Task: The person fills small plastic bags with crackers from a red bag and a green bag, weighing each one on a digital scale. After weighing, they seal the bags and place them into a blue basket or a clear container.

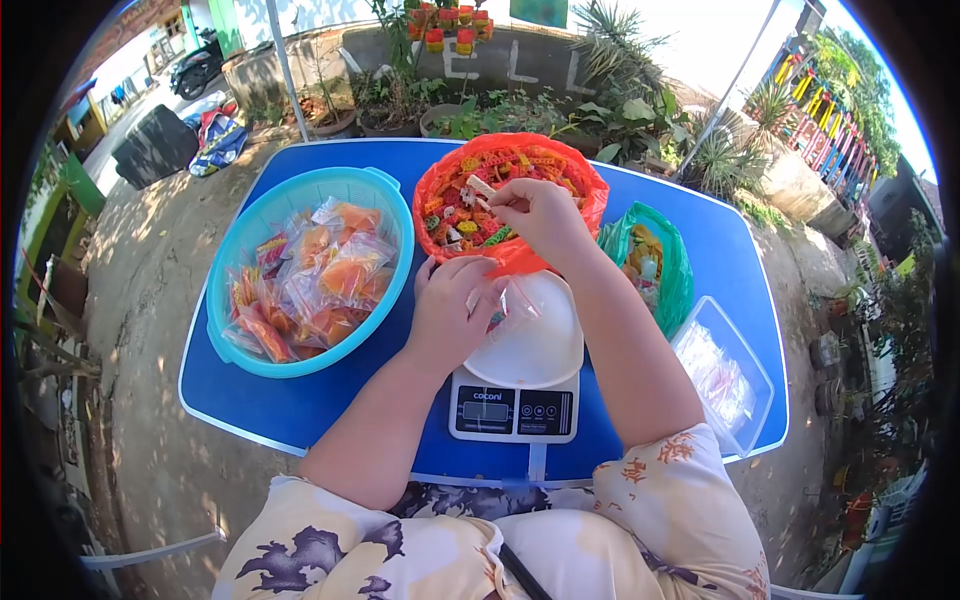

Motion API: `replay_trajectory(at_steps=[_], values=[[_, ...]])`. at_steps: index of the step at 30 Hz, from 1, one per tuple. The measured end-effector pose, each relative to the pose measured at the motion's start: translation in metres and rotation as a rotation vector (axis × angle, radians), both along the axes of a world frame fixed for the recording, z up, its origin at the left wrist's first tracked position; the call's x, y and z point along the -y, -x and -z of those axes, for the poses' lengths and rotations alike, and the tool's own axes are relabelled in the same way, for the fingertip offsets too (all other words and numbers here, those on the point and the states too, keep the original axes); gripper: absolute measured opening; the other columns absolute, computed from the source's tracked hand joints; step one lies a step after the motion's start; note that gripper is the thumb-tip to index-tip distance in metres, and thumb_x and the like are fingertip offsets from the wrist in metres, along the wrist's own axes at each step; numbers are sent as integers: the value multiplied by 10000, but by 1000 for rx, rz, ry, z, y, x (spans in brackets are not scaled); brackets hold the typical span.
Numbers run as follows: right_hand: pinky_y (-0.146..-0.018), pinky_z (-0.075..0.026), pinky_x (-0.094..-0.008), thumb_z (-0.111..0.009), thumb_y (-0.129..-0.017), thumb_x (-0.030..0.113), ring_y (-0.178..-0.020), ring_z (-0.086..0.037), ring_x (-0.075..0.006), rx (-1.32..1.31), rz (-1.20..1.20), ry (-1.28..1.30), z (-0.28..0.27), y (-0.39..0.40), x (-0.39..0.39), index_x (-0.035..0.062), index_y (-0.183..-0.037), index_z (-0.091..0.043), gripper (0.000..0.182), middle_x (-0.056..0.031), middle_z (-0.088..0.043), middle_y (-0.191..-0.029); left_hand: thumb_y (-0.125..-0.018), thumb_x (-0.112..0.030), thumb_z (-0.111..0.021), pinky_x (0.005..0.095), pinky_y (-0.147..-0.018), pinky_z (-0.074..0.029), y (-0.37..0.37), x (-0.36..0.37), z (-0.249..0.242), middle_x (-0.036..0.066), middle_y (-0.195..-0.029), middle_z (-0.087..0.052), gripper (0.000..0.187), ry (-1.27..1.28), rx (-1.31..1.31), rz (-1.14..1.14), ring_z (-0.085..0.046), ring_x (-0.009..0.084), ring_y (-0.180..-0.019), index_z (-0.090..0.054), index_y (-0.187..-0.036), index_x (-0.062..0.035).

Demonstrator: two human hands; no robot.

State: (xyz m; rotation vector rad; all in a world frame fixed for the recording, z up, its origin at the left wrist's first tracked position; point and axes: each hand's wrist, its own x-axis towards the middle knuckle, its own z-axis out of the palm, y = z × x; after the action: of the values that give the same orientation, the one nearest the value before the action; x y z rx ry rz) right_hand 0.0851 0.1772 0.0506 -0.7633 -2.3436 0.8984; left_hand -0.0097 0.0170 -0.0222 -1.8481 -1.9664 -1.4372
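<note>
My right hand is over the red bag of colourful small pieces, its fingers pinching a pale, stick-like piece. Lower and to the left, my left hand has its fingers curled at the edge of a small clear plastic bag. That bag lies over the white plate on a digital scale. To the left stands a turquoise basket full of filled clear bags with orange contents.
A green bag with mixed pieces stands right of the red bag. Beyond it, a clear plastic box holds empty-looking clear bags. All rest on a blue table. Potted plants and a low wall lie behind.
</note>
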Motion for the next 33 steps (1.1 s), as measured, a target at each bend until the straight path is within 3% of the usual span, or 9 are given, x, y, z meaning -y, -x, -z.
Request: replay_trajectory(at_steps=[3,6,9,12,15,18,24,33], values=[[-839,-577,-276,-689,-922,-31,-908,-710,-143,-148,-70,217,1,-33,3,-69,-1061,-689,144,-90,-729,-994,-900,-374,-749,503,-1112,-339,-11,11,-16,125,-1232,-682,460,58,-115,27,-607,293,-1201,-677,-1222,-52],[-837,-573,-268,-693,-930,-16,-909,-710,-140,-220,64,301,-8,-57,23,-60,-1046,-688,124,-97,-726,-1016,-796,-437,-830,487,-1117,-317,-22,15,-17,119,-1312,-626,623,134,-171,-1,-550,290,-1275,-658,-1259,-57],[-828,-569,-255,-694,-942,4,-924,-706,-129,-262,49,258,6,-74,27,-49,-1090,-690,157,-99,-725,-1027,-756,-478,-853,485,-1098,-287,-22,16,-7,110,-1356,-554,731,282,-232,-17,-466,264,-1333,-622,-1295,-41],[-804,-557,-239,-689,-954,24,-902,-692,-112,-328,12,298,18,-92,29,-31,-1147,-687,201,-87,-720,-1034,-740,-418,-872,454,-1083,-284,-23,15,-7,84,-1346,-551,693,314,-231,-45,-455,257,-1336,-627,-1285,-68],[-797,-563,-254,-717,-930,46,-883,-683,-108,-426,124,272,30,-103,34,-11,-1176,-694,254,-72,-728,-978,-746,-366,-875,450,-1068,-284,-22,14,-9,87,-1343,-553,639,357,-156,-2,-462,249,-1319,-619,-1254,-74],[-789,-558,-247,-711,-937,44,-869,-674,-101,-554,221,387,45,-106,38,-6,-1135,-700,205,-41,-711,-952,-760,-317,-866,443,-1049,-284,-21,13,-12,79,-1292,-592,561,318,-72,16,-510,234,-1278,-616,-1207,-88],[-780,-552,-235,-706,-942,43,-862,-667,-84,-598,228,360,60,-98,43,-2,-1012,-675,89,-24,-700,-940,-779,-263,-861,425,-999,-294,-17,8,-2,33,-1073,-704,509,164,-14,11,-657,206,-1062,-599,-1189,-116],[-751,-538,-223,-720,-943,57,-816,-664,-87,-755,245,435,55,-85,59,7,-996,-672,88,-30,-697,-895,-781,-236,-851,442,-981,-304,-14,6,-4,7,-1027,-704,476,39,-115,-14,-644,194,-1046,-615,-1181,-130]])
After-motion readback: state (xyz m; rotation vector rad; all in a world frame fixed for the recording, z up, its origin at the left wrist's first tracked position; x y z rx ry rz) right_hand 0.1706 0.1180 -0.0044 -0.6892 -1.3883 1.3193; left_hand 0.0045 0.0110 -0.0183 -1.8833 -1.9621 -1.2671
